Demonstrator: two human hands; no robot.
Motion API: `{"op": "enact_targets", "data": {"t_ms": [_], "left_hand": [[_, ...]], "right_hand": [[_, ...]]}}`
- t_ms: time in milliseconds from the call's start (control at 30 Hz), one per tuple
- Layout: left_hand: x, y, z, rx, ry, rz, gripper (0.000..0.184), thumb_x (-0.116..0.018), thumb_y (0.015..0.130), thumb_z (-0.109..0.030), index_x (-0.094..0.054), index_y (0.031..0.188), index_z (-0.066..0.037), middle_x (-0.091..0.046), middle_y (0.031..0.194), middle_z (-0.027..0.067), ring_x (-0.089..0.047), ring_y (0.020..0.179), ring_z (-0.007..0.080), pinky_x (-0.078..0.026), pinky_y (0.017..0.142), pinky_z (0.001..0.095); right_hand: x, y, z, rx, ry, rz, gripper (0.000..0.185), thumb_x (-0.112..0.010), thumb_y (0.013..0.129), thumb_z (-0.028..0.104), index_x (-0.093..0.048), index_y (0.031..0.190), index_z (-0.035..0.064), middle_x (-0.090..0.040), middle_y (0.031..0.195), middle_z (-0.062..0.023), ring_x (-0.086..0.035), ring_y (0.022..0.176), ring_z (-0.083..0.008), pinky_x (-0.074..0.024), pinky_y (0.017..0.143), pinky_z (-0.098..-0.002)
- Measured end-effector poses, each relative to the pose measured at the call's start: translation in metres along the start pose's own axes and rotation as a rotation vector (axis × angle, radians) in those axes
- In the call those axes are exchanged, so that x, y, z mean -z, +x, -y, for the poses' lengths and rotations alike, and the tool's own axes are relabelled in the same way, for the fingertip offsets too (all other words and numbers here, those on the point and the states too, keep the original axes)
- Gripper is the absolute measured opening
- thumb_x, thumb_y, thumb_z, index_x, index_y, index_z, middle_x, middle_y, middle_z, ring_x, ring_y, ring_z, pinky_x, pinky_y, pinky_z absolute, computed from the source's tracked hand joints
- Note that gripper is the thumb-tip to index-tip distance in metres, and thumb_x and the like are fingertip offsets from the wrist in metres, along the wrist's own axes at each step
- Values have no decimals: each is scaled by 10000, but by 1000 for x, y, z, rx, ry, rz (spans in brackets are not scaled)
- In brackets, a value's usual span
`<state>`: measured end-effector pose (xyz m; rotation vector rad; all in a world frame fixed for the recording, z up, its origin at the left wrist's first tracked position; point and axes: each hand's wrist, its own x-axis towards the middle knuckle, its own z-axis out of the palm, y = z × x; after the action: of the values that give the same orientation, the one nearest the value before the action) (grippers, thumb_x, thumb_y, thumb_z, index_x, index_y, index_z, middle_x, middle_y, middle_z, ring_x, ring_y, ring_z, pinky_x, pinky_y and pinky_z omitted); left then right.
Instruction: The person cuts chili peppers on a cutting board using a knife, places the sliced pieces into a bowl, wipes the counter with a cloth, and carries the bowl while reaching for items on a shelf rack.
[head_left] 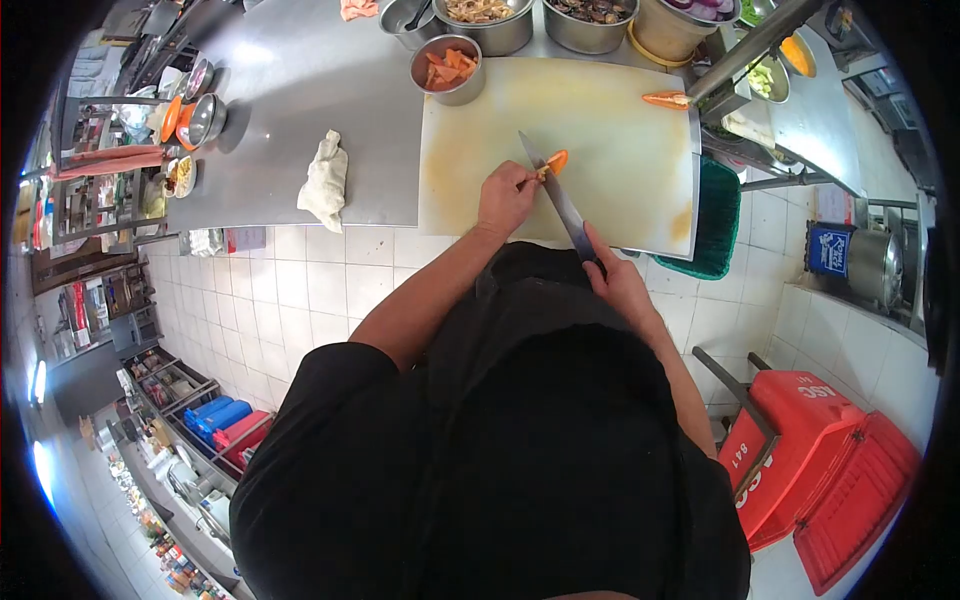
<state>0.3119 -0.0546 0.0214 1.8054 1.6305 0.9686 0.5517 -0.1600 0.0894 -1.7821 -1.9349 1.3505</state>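
Note:
My left hand [508, 198] is closed at the fingertips on a piece of orange pepper [558, 160], over the middle of the white cutting board [480, 190]. Something small and yellowish shows at those fingertips, too small to name. In my right hand [618, 278] is the handle of a long kitchen knife [568, 212]. Its blade slants up and left across the board, right beside the pepper piece and my left fingers. Another orange piece, a halved pepper by its look [667, 99], lies near the board's upper right corner. A metal pot [456, 92] of cut orange pieces stands at the board's upper left.
Behind the board stand metal containers [590, 35] of food. A crumpled white cloth [325, 182] lies on the steel counter [380, 150] to the left. Below the board's right edge is a green basket [722, 215]. A red bin [790, 450] stands on the floor behind right.

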Motion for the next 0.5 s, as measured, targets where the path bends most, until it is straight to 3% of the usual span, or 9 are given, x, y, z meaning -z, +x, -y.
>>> {"op": "enact_targets", "data": {"t_ms": [133,233,333,433,500], "left_hand": [[0,1,5,-54,29,-9,87,-753,832,-102,-764,897,-47,-660,818,125,-656,731,272,-523,657,359],[2,2,2,-12,9,43,92,-747,842,-84,-775,925,-56,-658,828,109,-648,731,246,-515,655,345],[10,5,-5,3,-52,104,136,-739,865,-69,-782,994,-59,-669,865,87,-642,738,205,-513,658,315],[16,10,-17,-22,-212,86,211,-729,890,-66,-766,1097,-55,-681,899,78,-640,764,175,-523,690,283],[22,16,-27,-73,-265,62,255,-726,897,-69,-743,1151,-51,-687,935,86,-646,794,169,-536,711,276]], "right_hand": [[-12,9,6,-27,-112,-12,688,-597,981,196,-311,1593,329,-687,871,-296,-672,824,-483,-529,740,-545],[-23,17,-13,161,38,-158,699,-592,997,188,-289,1609,333,-684,773,-218,-680,679,-374,-536,632,-478],[-15,18,-21,-77,654,153,702,-569,1026,165,-254,1630,333,-600,706,-79,-581,566,-192,-505,539,-360],[-12,11,-14,-83,901,151,695,-542,1042,129,-239,1641,311,-502,711,10,-464,563,-91,-454,502,-266],[5,0,-11,-98,992,136,687,-533,1040,117,-247,1639,294,-510,699,-6,-473,548,-104,-455,495,-271]]}}
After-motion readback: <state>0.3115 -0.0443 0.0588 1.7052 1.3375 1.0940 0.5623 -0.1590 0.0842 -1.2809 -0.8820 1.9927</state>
